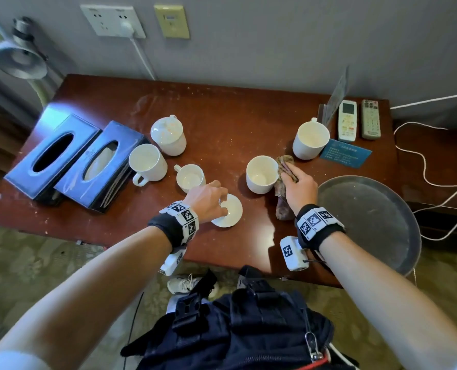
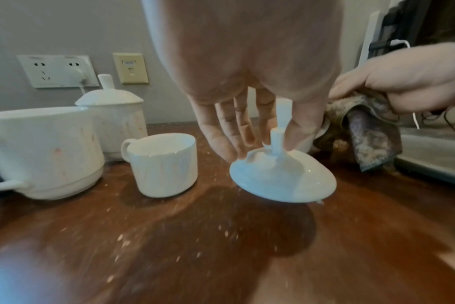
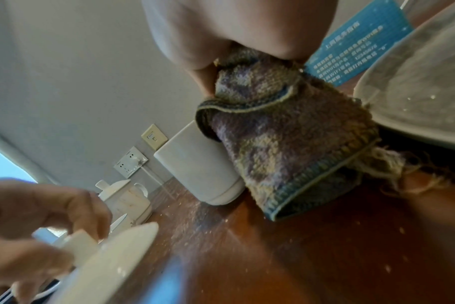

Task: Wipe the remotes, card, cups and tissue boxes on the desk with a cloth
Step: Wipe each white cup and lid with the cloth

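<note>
Tissue boxes: two dark blue tissue boxes (image 1: 51,153) (image 1: 101,162) lie side by side at the desk's left end, touching each other, oval slots up.
Lidded cup: a white lidded cup (image 1: 168,135) stands behind the open ones, just right of the boxes.
Open cups, left group: a mug (image 1: 147,162) with its handle toward the near edge, and a smaller cup (image 1: 190,177) just right of it.
Left hand: the left hand (image 1: 208,200) pinches the knob of a white lid (image 1: 228,210) between thumb and fingertips; in the left wrist view the lid (image 2: 282,176) is tilted (whether its low edge touches the wood, I cannot tell).
Desk: a reddish-brown wooden desk (image 1: 222,110), its top speckled with pale crumbs and dust.
Middle cup: an open white cup (image 1: 261,174) stands upright right of the lid.
Cloth: a brownish, purple-patterned cloth (image 1: 283,182) is pressed against that cup's right side and trails down onto the desk.
Right hand: the right hand (image 1: 299,188) grips the bunched cloth, fingers curled over it.
Far cup: another white cup (image 1: 310,140) stands behind the cloth.
Card: a blue card (image 1: 346,153) lies flat just right of the far cup.
Remotes: two remotes (image 1: 347,120) (image 1: 371,119) lie side by side behind the card.
Tray: a round grey tray (image 1: 376,222) sits at the near right corner, overhanging the edge.
</note>
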